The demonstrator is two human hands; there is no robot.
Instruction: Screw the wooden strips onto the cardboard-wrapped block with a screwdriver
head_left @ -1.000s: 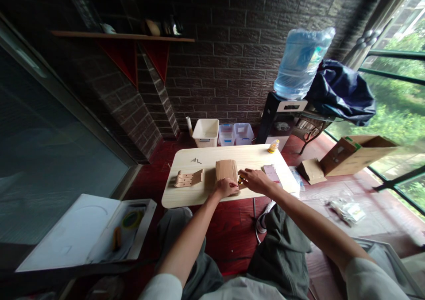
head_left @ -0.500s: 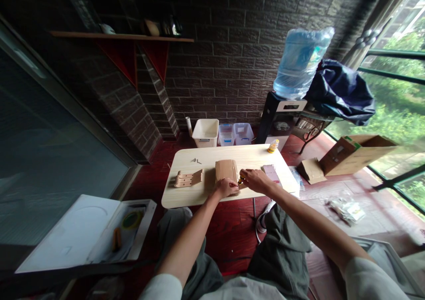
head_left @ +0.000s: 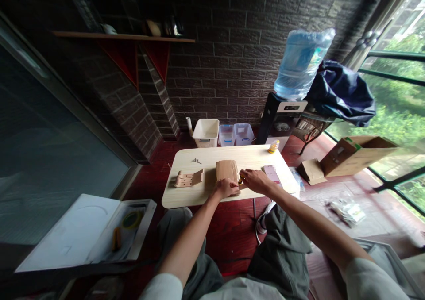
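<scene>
A brown box-like piece (head_left: 226, 169) lies on the pale table (head_left: 206, 197). My left hand (head_left: 226, 187) rests at its near edge with fingers pinched; what they hold is too small to make out. Just to the right, my right hand (head_left: 254, 180) is closed on a small yellow and black tool (head_left: 241, 179), whose lower end points down beside the left fingertips. A wooden part with holes (head_left: 189, 178) stands on the table's left side. Behind it lie several small screws (head_left: 196, 161).
A yellow-capped bottle (head_left: 273, 147) stands at the table's back right, and a flat pinkish item (head_left: 272, 175) lies right of my right hand. Plastic bins (head_left: 206, 134) sit behind the table. An open white case (head_left: 133, 247) is at the left, a cardboard box (head_left: 341, 158) at the right.
</scene>
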